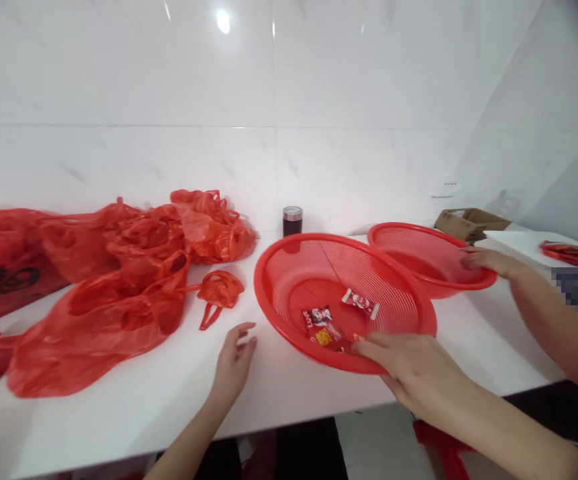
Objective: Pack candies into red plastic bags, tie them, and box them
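Observation:
A round red mesh basket (345,263) is tilted toward me above the white table. My right hand (413,365) grips its near rim, fingers over the inside and thumb below. Inside lie a few small red-and-white wrapped snacks (361,303) and a red packet with yellow print (325,333). My left hand (236,360) is apart from the basket, just left of it, with thumb and fingers parted and nothing held. Close to that hand rests a small crumpled red plastic bag (221,290).
Red plastic bags (133,293) heap along the left of the table (269,407). A dark cup (293,221) stands by the wall. At right, another person's hand (489,261) holds a second red basket (419,250). Behind are a cardboard box (469,223) and red packets (571,253).

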{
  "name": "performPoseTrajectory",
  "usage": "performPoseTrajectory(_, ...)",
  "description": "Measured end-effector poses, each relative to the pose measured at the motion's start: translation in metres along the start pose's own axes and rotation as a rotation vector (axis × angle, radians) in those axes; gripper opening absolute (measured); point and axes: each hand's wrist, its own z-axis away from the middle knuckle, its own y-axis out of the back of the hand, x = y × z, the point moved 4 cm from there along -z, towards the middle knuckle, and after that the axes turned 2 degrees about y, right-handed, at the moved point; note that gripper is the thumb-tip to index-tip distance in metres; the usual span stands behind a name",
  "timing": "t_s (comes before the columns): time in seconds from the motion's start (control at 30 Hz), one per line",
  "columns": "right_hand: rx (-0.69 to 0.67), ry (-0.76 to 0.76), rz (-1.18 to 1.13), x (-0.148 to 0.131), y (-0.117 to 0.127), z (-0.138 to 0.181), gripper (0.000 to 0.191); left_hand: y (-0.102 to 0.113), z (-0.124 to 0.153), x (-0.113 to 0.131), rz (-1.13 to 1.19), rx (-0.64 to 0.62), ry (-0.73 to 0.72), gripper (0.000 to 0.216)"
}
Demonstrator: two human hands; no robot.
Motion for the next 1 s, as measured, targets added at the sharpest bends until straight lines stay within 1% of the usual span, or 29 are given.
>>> performPoseTrajectory(0.07,-0.047,-0.052,0.012,0.002,-0.024,-0.001,0.049,0.037,-0.006,-0.006,-0.166,0.172,-0.085,0.032)
performPoseTrajectory(0.1,-0.077,-0.088,0.035,0.006,-0.036,-0.002,0.054,0.051,-0.010,-0.006,-0.293,0.247,-0.137,0.034)
performPoseTrajectory(0.17,-0.140,-0.190,0.100,0.019,-0.058,-0.007,0.061,0.069,-0.023,-0.007,-0.556,0.342,-0.211,0.041)
performPoseTrajectory(0.23,-0.165,-0.320,0.167,0.035,-0.073,-0.015,0.060,0.076,-0.040,-0.011,-0.692,0.332,-0.213,0.052)
performPoseTrajectory(0.27,-0.138,-0.371,0.192,0.040,-0.076,-0.021,0.056,0.077,-0.048,-0.014,-0.711,0.304,-0.200,0.057)
performPoseTrajectory(0.3,-0.084,-0.396,0.206,0.042,-0.077,-0.028,0.052,0.077,-0.056,-0.018,-0.717,0.274,-0.186,0.057)
performPoseTrajectory(0.33,-0.007,-0.395,0.202,0.041,-0.075,-0.036,0.050,0.077,-0.063,-0.021,-0.718,0.246,-0.173,0.053)
performPoseTrajectory(0.37,0.080,-0.369,0.174,0.035,-0.072,-0.044,0.051,0.076,-0.068,-0.024,-0.722,0.216,-0.159,0.044)
performPoseTrajectory(0.43,0.233,-0.290,0.038,0.014,-0.068,-0.061,0.049,0.071,-0.070,-0.028,-0.719,0.149,-0.145,0.023)
performPoseTrajectory(0.47,0.273,-0.253,-0.066,0.001,-0.069,-0.071,0.045,0.068,-0.066,-0.028,-0.710,0.107,-0.153,0.018)
performPoseTrajectory(0.53,0.274,-0.208,-0.304,-0.029,-0.082,-0.091,0.039,0.057,-0.050,-0.024,-0.677,0.003,-0.196,0.016)
performPoseTrajectory(0.57,0.244,-0.199,-0.420,-0.043,-0.093,-0.101,0.039,0.051,-0.038,-0.021,-0.657,-0.053,-0.222,0.014)
performPoseTrajectory(0.63,0.185,-0.212,-0.611,-0.066,-0.122,-0.120,0.050,0.038,-0.009,-0.012,-0.611,-0.160,-0.267,0.012)
performPoseTrajectory(0.67,0.176,-0.229,-0.698,-0.073,-0.137,-0.128,0.052,0.033,0.006,-0.007,-0.581,-0.214,-0.280,0.011)
performPoseTrajectory(0.7,0.190,-0.265,-0.805,-0.076,-0.150,-0.134,0.050,0.030,0.020,-0.002,-0.549,-0.265,-0.284,0.011)
performPoseTrajectory(0.77,0.265,-0.375,-1.059,-0.070,-0.172,-0.142,0.031,0.031,0.041,0.003,-0.501,-0.346,-0.263,0.011)
performPoseTrajectory(0.8,0.311,-0.442,-1.178,-0.062,-0.179,-0.143,0.020,0.037,0.049,0.003,-0.493,-0.369,-0.242,0.011)
performPoseTrajectory(0.83,0.355,-0.509,-1.278,-0.053,-0.183,-0.144,0.015,0.047,0.053,0.001,-0.498,-0.374,-0.219,0.012)
performPoseTrajectory(0.9,0.429,-0.613,-1.396,-0.032,-0.184,-0.141,0.023,0.076,0.057,-0.009,-0.532,-0.329,-0.187,0.014)
performPoseTrajectory(0.93,0.460,-0.645,-1.427,-0.022,-0.181,-0.139,0.027,0.093,0.056,-0.016,-0.550,-0.285,-0.185,0.016)
performPoseTrajectory(1.0,0.519,-0.692,-1.500,-0.007,-0.174,-0.133,0.030,0.126,0.053,-0.030,-0.575,-0.153,-0.201,0.018)
